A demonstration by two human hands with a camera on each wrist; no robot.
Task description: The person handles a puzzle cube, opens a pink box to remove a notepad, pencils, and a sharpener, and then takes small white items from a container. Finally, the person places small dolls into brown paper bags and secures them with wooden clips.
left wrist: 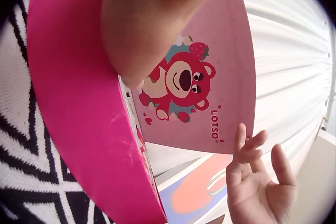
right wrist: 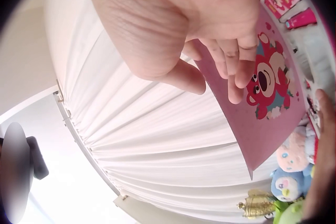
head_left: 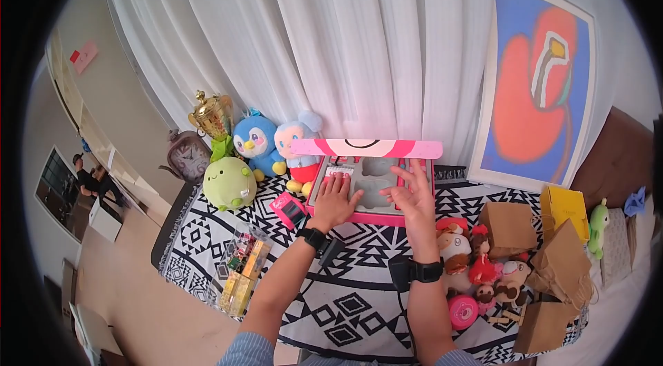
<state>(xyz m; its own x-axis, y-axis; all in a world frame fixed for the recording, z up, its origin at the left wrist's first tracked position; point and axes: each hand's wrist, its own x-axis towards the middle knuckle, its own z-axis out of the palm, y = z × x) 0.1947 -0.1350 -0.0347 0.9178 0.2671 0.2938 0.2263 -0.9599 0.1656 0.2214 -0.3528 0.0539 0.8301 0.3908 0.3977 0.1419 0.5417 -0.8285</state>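
Note:
A pink box (head_left: 359, 218) with a grey moulded tray (head_left: 376, 193) inside stands on the patterned cloth, its lid (head_left: 373, 149) raised at the back. The lid's inner side (left wrist: 231, 71) shows a pink bear in the left wrist view. My left hand (head_left: 334, 199) lies palm down over the tray's left part, fingers spread, on or just above a small white item. My right hand (head_left: 416, 206) is raised over the box's right side with loosely bent fingers and nothing in it. In the right wrist view, small pink items (right wrist: 301, 19) lie in the box beyond my right hand (right wrist: 184, 24).
Left of the box are a pink-and-black item (head_left: 289, 210), plush toys (head_left: 230, 184), a clock (head_left: 188, 156), a trophy (head_left: 210, 116) and clear packs (head_left: 245, 276). On the right are dolls (head_left: 483, 266), a pink round case (head_left: 463, 312) and paper bags (head_left: 507, 228). A person (head_left: 93, 176) appears far left.

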